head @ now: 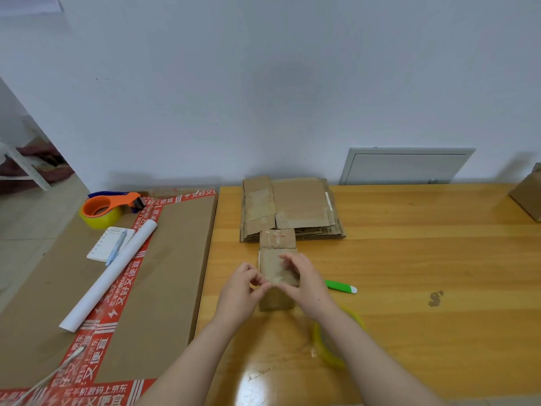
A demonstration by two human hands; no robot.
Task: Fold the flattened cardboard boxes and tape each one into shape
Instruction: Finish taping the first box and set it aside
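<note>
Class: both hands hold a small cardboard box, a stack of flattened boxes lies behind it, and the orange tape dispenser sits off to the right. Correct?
No. The head view shows the orange tape dispenser off to the left, not the right. The rest stands: the left hand and right hand hold the small cardboard box, with the stack of flattened boxes behind it.

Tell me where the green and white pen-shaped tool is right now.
Head view: the green and white pen-shaped tool lies on the orange wooden table, just right of the right hand and beyond the yellow tape roll.
</note>
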